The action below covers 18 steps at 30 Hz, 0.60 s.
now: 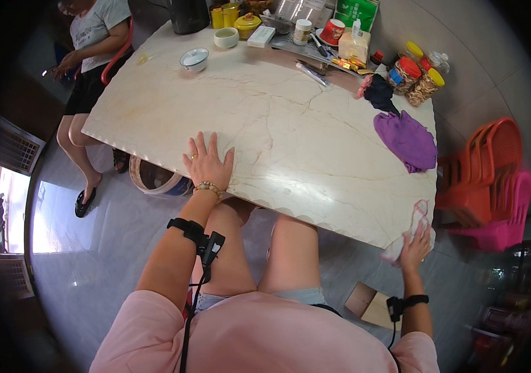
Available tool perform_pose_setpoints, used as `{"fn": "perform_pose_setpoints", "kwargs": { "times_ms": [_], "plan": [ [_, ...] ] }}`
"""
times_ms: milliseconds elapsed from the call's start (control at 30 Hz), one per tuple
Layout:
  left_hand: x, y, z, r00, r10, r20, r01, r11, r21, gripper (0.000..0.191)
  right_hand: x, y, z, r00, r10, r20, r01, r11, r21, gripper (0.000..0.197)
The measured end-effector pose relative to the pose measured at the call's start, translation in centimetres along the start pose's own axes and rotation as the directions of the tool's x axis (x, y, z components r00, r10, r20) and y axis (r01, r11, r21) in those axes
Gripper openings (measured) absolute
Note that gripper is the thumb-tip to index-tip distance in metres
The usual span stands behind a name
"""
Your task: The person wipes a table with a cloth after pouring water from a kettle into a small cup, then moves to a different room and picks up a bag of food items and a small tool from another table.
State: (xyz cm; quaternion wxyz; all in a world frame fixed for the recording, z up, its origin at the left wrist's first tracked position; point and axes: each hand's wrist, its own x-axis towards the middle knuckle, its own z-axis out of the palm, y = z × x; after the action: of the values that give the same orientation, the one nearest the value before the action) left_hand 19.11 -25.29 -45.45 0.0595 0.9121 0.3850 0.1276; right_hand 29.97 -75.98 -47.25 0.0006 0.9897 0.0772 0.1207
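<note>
My left hand (209, 161) lies palm down on the near edge of a marble-patterned table (256, 126), its fingers spread and nothing in it. A ring and a bead bracelet are on that hand and wrist. At the table's near right corner, my right hand (416, 245) presses on a white and pink cloth (419, 214). Part of the cloth hangs past the edge, and the palm hides some of it. Farther up the right side rests a crumpled purple cloth (407, 142), with a dark cloth (379, 93) touching its far end.
A lidded bowl (194, 60) and a pale green cup (226, 38) stand toward the back. Jars (405, 73) and a metal tray (288, 44) with small goods line the far side. Stacked plastic chairs (484, 172) stand right, a bucket (153, 177) below left. A seated person (100, 46) is at left.
</note>
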Motion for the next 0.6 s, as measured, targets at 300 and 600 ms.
{"fn": "perform_pose_setpoints", "kwargs": {
  "times_ms": [300,600],
  "plan": [
    [-0.3,0.0,0.1,1.000,-0.003,-0.019,0.002,0.999,-0.035,0.056,-2.2,-15.9,-2.7,0.907,-0.422,0.002,0.412,0.887,0.209,0.067],
    [-0.1,0.0,-0.2,1.000,-0.010,-0.008,0.009,0.998,-0.055,0.056,0.4,-31.2,-3.5,0.605,-0.786,-0.127,0.762,0.525,0.380,0.070]
  ]
}}
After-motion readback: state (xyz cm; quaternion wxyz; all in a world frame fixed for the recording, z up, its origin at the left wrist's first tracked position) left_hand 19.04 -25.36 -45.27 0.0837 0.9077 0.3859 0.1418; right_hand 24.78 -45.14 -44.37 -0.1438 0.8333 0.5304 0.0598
